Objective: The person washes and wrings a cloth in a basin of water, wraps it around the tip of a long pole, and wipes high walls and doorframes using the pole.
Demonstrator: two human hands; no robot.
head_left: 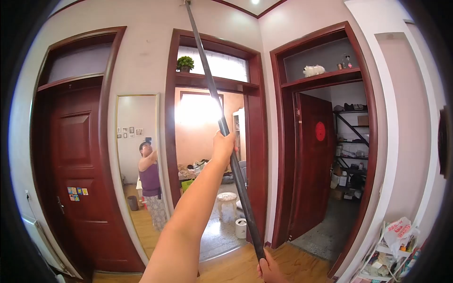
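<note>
A long black pole (pixel 241 188) runs upward from the lower middle of the head view, tilted to the left. My left hand (pixel 223 144), at the end of an outstretched arm, is closed around its middle. Lower down, my right hand (pixel 270 270) is wrapped around the pole near the bottom edge, partly cut off. The pole's far tip reaches the top edge, by the upper wall (pixel 146 19). Something small and light-coloured is on that tip, too cut off to name.
A shut red-brown door (pixel 78 160) and a tall mirror (pixel 137 118) stand left. Through the middle doorway are a stool (pixel 227 198) and a white bin (pixel 240 228). A potted plant (pixel 185 63) sits above. Right, a door (pixel 314 160) stands ajar; a cluttered rack (pixel 384 259) is nearby.
</note>
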